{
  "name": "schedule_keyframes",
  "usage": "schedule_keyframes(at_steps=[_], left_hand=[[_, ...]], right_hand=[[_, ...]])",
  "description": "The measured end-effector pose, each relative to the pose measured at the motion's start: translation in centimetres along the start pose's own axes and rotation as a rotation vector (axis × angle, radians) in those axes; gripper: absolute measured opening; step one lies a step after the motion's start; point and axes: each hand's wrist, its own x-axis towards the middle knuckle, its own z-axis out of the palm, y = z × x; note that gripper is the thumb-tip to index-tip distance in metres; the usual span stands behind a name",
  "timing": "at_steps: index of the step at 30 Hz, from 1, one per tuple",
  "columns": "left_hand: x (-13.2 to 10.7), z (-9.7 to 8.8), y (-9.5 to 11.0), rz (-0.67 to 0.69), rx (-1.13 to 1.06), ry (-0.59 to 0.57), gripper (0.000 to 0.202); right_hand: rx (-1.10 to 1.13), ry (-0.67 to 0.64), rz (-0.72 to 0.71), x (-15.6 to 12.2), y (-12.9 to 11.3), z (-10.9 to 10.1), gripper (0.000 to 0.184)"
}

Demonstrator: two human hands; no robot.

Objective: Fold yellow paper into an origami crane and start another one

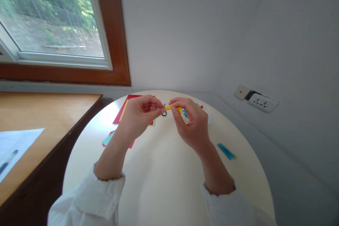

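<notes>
Yellow paper strip (174, 108) sits at frame centre, above the round white table (159, 176), pinched between fingertips of the left hand (140, 116) and right hand (192, 123); coloured sheets (127, 113) lie behind.

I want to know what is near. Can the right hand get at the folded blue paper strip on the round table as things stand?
Probably yes. The blue strip lies alone on the table, beside the right forearm, with nothing in between. But the right hand is pinching a small yellow paper together with the left hand.
</notes>
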Motion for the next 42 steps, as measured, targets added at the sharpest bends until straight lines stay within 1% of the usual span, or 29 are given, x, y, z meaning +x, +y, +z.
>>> schedule_keyframes(at_steps=[3,11,20,42], left_hand=[[-0.07,0.02,-0.02,0.017,0.044,0.027,0.009],[-0.27,0.08,0.26,0.046,0.099,0.076,0.005],[-0.41,0.06,0.46,0.051,0.12,0.068,0.004],[-0.54,0.29,0.56,0.079,0.089,0.08,0.004]], right_hand=[[-0.032,0.043,-0.035,-0.06,0.02,0.22,0.01],[-0.06,0.096,-0.049,-0.06,-0.03,0.48,0.011],[-0.085,0.138,-0.058,-0.14,-0.13,0.68,0.01],[-0.079,0.17,-0.046,-0.27,-0.36,1.04,0.011]])
